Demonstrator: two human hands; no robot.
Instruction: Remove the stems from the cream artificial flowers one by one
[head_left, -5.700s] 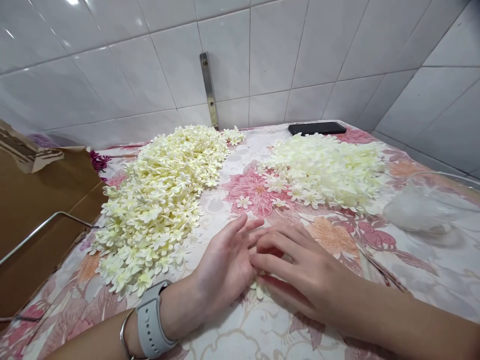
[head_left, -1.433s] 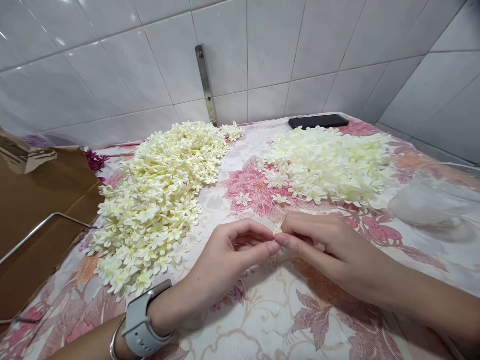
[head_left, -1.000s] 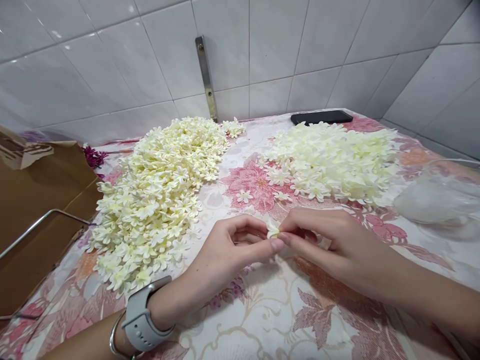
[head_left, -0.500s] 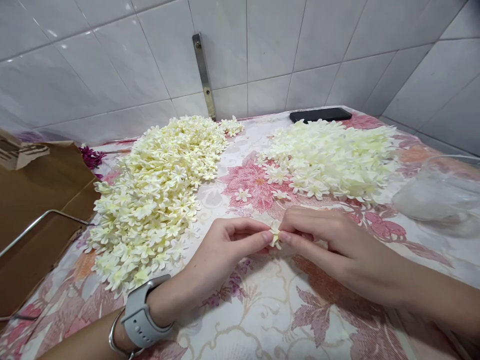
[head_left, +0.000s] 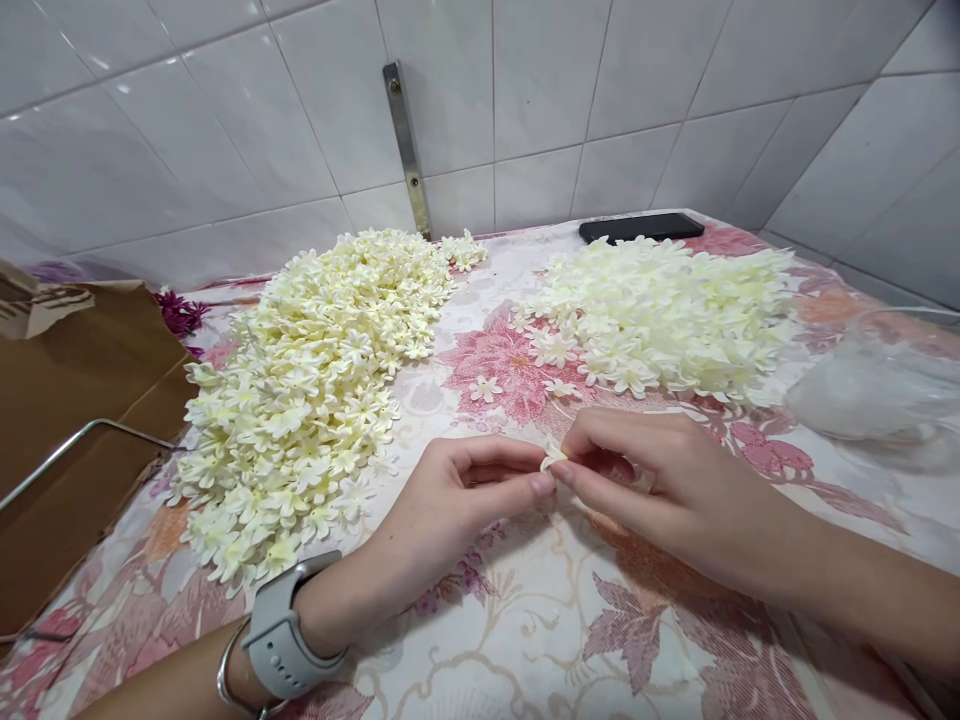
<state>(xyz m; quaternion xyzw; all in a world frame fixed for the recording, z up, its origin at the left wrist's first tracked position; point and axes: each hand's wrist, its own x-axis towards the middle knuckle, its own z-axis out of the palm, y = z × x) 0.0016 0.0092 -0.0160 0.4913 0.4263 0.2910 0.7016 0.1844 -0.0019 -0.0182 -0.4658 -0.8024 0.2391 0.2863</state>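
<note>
Between the fingertips of both hands is a small cream artificial flower (head_left: 553, 457), partly hidden by the fingers. My left hand (head_left: 465, 495) pinches it from the left, thumb and forefinger closed. From the right, my right hand (head_left: 660, 480) grips it in the same kind of pinch. Two single flowers (head_left: 486, 388) lie on the cloth just beyond the hands. A big heap of yellowish-cream flowers (head_left: 315, 380) spreads to the left, and a paler pile of petal pieces (head_left: 660, 315) lies beyond my right hand.
A patterned tablecloth (head_left: 495, 640) covers the table. At the left stands an open cardboard box (head_left: 90, 400) with a bent metal rod (head_left: 67, 455) before it. A black phone (head_left: 641, 228) lies near the tiled wall, and a clear plastic bag (head_left: 874, 390) sits at the right.
The flower between my fingertips has turned and shows less of its petals. My fingertips have drawn slightly closer together; the piles have not changed.
</note>
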